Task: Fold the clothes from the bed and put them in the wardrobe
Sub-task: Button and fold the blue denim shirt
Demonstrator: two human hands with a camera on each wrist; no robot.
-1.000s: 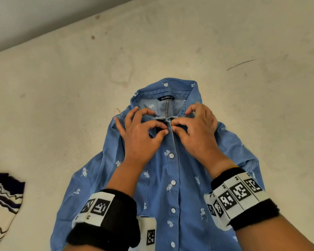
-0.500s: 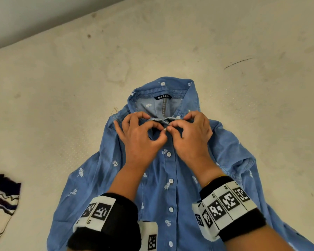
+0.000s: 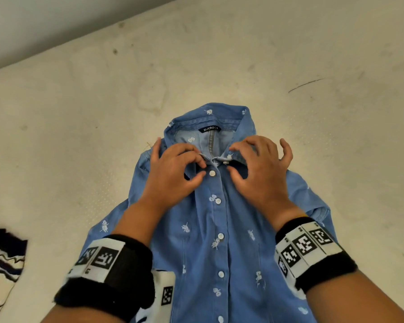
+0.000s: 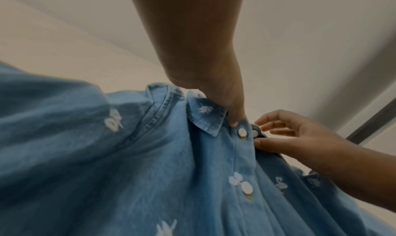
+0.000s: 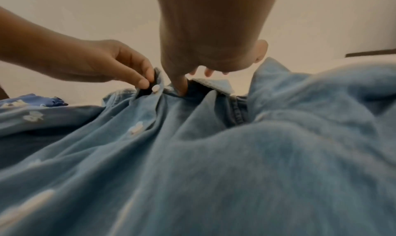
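A blue denim shirt (image 3: 203, 229) with small white prints lies front up on the bed, buttoned, collar at the far end. Both my hands are at its collar. My left hand (image 3: 201, 169) pinches the left collar edge between thumb and forefinger, just left of the top button (image 3: 212, 173). My right hand (image 3: 230, 160) holds the right collar tip between forefinger and thumb, its other fingers spread. In the left wrist view the shirt (image 4: 150, 172) fills the frame and my thumb presses beside the top button (image 4: 242, 132). The right wrist view shows the shirt (image 5: 235, 155) bunched and blurred.
The cream mattress (image 3: 289, 54) stretches around the shirt on all sides. A knit garment (image 3: 2, 264) with dark zigzag stripes lies at the left edge. A pale wall (image 3: 33, 19) borders the bed at the far left.
My hands, which met over the top button, have drawn apart to either side of the collar. The top button now shows between them.
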